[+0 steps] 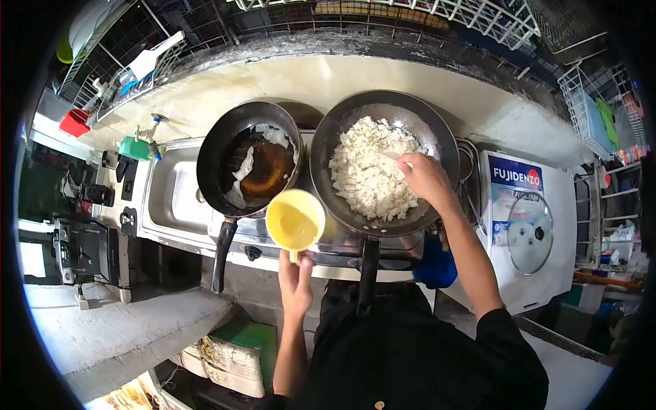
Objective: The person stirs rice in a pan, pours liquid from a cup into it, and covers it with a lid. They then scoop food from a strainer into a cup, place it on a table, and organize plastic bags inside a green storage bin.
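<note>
My left hand [296, 287] is closed on the handle of a yellow cup [295, 220], held upright near the stove's front edge. A little pale liquid seems to lie in the cup. Over the right pan [348, 205], my right hand [425, 176] is closed at the right side of a heap of white rice [372, 167]; a small pale piece shows at its fingertips, too unclear to name. Left of it, a second dark pan [222, 123] has white residue and brown liquid inside. Both pans rest on the stove [328, 253], handles toward me.
A steel sink [178, 184] lies left of the stove. To the right, a glass lid [529, 232] rests on a white appliance [553, 171]. A blue object [434, 263] is below the right pan. Wire racks [588, 116] hang at the right.
</note>
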The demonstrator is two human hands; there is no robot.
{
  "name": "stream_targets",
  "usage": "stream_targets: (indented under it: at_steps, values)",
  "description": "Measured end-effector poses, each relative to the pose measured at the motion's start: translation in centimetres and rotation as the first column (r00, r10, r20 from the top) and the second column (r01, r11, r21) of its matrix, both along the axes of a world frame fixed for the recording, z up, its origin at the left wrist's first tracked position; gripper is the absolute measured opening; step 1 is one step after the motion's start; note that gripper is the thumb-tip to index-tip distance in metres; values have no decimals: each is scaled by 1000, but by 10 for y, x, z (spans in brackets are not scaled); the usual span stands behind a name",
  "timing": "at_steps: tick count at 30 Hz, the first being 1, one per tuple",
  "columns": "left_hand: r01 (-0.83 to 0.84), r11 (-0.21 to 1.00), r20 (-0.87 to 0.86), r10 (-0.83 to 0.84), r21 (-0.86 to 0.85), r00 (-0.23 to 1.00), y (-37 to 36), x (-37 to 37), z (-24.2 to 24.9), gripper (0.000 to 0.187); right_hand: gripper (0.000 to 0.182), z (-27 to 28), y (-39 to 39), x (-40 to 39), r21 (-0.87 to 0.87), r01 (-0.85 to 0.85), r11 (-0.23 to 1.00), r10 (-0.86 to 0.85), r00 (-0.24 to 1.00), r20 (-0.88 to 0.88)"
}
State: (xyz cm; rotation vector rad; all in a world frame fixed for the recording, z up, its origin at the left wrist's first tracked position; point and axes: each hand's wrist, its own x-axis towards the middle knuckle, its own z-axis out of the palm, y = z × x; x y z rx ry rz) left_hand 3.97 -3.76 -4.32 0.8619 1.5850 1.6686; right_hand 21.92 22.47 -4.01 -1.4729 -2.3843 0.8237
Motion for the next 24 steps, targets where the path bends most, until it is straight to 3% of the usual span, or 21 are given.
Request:
stream_targets:
  at_steps: [2,3,5,8,15,16,18,20,24]
  values:
    - [-20,999,65,22,-26,998,-23,11,-25,25,16,-42,13,8,67,-37,997,40,998,-41]
    - [-16,999,94,20,-50,995,-32,17,-36,38,15,-16,9,5,82,-49,995,43,996,72]
    - [-43,996,97,51,-78,994,-43,31,-46,43,15,12,14,11,77,-18,997,11,996,84]
    - [-60,991,90,71,-122,993,-53,47,-78,58,15,13,26,21,81,18,997,-31,987,155]
    - [-281,937,-289,216,-206,933,-43,94,-137,59,15,2,32,36,101,-110,989,94,985,147]
    - [-307,937,-267,257,-166,929,-40,100,-146,60,15,-4,30,38,98,-136,986,123,983,136]
    - [-374,915,-56,370,-152,927,-33,113,-155,62,16,9,28,40,71,-159,985,143,970,197]
    - [-394,907,-50,391,-150,919,-33,123,-165,62,15,33,15,37,76,-156,985,140,972,188]
    - [-387,914,-57,383,-123,922,-31,137,-180,63,17,5,7,40,10,-192,981,180,933,313]
